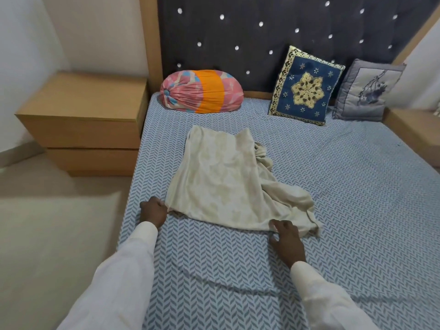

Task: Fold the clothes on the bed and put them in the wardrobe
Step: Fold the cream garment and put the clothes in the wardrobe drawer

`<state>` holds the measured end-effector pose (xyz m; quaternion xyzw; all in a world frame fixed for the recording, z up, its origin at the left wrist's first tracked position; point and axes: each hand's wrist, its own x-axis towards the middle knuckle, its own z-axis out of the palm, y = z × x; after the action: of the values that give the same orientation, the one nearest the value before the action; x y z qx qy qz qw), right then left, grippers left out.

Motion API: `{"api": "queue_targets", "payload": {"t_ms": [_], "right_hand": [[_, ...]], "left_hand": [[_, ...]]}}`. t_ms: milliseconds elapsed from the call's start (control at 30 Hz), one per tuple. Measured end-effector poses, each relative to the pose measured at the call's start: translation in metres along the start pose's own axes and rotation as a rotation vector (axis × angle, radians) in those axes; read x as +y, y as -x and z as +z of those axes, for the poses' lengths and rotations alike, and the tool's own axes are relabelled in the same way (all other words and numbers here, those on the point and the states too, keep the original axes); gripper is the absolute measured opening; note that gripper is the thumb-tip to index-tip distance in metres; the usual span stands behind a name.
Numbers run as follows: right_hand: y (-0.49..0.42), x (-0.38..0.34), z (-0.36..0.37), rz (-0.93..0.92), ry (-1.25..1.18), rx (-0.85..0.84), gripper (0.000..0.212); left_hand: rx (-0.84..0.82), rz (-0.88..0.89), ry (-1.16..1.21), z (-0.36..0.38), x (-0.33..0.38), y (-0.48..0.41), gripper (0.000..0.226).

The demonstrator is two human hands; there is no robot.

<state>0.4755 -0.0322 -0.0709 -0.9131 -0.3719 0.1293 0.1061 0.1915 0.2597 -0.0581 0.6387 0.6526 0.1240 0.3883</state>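
Note:
A cream patterned garment point(223, 179) lies spread on the bed point(345, 198), its left part flat and its right side bunched in folds. My left hand point(153, 209) grips the garment's near left corner. My right hand point(285, 236) pinches the near hem toward the right, fingers on the cloth. Both arms wear white sleeves. No wardrobe shows in this view.
A pink and orange bolster point(202, 91), a blue embroidered cushion point(306, 85) and a grey cushion point(367, 90) lean against the dark studded headboard point(262, 27). A wooden bedside cabinet point(83, 120) stands left of the bed. Bare floor point(47, 222) lies at the left.

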Motion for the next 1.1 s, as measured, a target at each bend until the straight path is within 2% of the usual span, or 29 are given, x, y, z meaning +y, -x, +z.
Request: {"api": "queue_targets", "payload": {"t_ms": [100, 200, 233, 267, 367, 500, 567, 600, 633, 700, 800, 900, 1000, 1100], "right_hand": [[-0.011, -0.009, -0.004, -0.025, 0.080, 0.052, 0.022], [-0.018, -0.013, -0.011, -0.111, -0.006, 0.039, 0.011], [-0.019, -0.015, -0.016, -0.135, -0.058, 0.031, 0.007], [-0.021, -0.017, -0.019, -0.154, -0.099, 0.037, 0.007], [-0.019, -0.019, -0.026, -0.176, -0.177, 0.106, 0.024], [-0.014, -0.016, -0.028, -0.186, -0.115, 0.167, 0.032], [-0.009, -0.013, -0.029, -0.195, -0.063, 0.183, 0.020], [-0.007, -0.011, -0.029, -0.198, -0.051, 0.189, 0.011], [-0.004, -0.011, -0.030, -0.198, -0.049, 0.180, 0.004], [0.001, -0.011, -0.033, -0.181, -0.061, 0.143, 0.009], [0.004, -0.010, -0.032, -0.155, -0.081, 0.116, 0.011], [0.006, -0.012, -0.032, -0.151, -0.128, 0.088, 0.012], [0.007, -0.012, -0.033, -0.095, -0.224, 0.081, 0.016], [0.005, -0.016, -0.037, -0.064, -0.238, 0.095, 0.022]], "left_hand": [[0.090, -0.047, 0.292, -0.004, -0.005, -0.006, 0.008], [-0.068, -0.112, 0.582, -0.009, -0.005, -0.010, 0.015], [-0.113, -0.117, 0.605, -0.010, -0.005, -0.012, 0.015], [-0.141, -0.114, 0.590, -0.009, -0.007, -0.014, 0.015], [-0.176, -0.123, 0.465, 0.001, -0.013, -0.018, 0.018], [-0.217, -0.059, 0.129, 0.016, -0.014, -0.028, 0.065], [-0.261, -0.091, 0.134, 0.021, -0.006, -0.024, 0.090], [-0.279, -0.105, 0.104, 0.024, -0.002, -0.022, 0.095], [-0.279, -0.115, 0.041, 0.027, 0.000, -0.021, 0.094], [-0.247, -0.117, -0.050, 0.032, 0.002, -0.020, 0.079], [-0.213, -0.192, 0.103, 0.028, 0.002, -0.019, 0.047], [-0.096, -0.193, 0.134, 0.025, -0.002, -0.021, 0.027], [-0.076, -0.135, 0.322, 0.014, -0.004, -0.008, 0.019], [-0.054, -0.125, 0.612, -0.007, -0.005, 0.001, 0.011]]}}
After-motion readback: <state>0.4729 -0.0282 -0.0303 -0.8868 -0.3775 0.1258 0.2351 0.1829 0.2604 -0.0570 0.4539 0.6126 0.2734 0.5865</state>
